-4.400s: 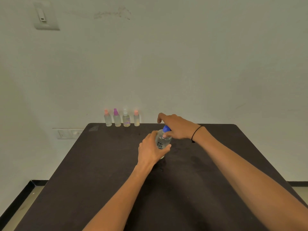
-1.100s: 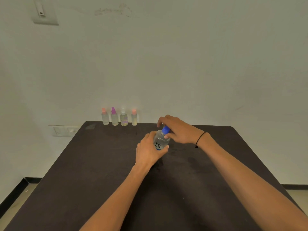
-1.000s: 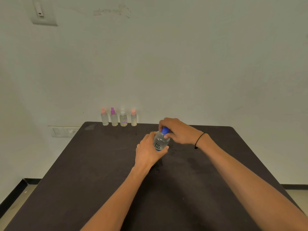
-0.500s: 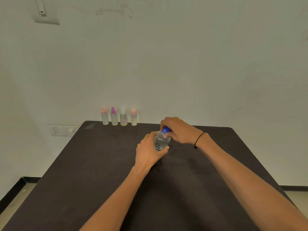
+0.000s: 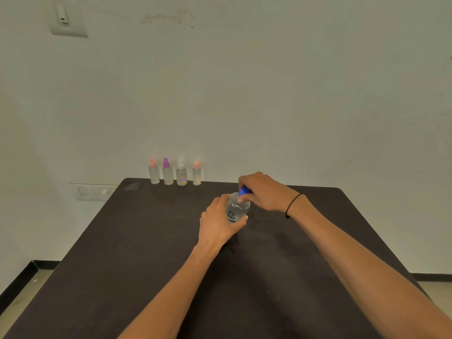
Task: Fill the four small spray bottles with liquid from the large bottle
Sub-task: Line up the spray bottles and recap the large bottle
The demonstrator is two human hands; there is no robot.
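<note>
A large clear bottle [image 5: 236,208] with a printed label stands mid-table, tilted slightly away. My left hand [image 5: 217,222] grips its body from the left. My right hand [image 5: 263,190] has its fingers curled around the blue cap [image 5: 243,191] on top. Along the table's far edge stand the small spray bottles in a row: one with a pink top [image 5: 153,171], one with a purple top [image 5: 167,171], one with a white top [image 5: 181,172] and another pink-topped one [image 5: 196,173]. All are upright with their tops on.
The dark table [image 5: 146,253] reaches to a pale wall. A wall socket plate [image 5: 94,192] sits left of the table's far corner and a switch plate [image 5: 66,19] is high on the wall. Floor shows at the lower left.
Both hands stay on the large bottle. My right hand's fingers have shifted round the blue cap from spread to curled. The spray bottles have not moved.
</note>
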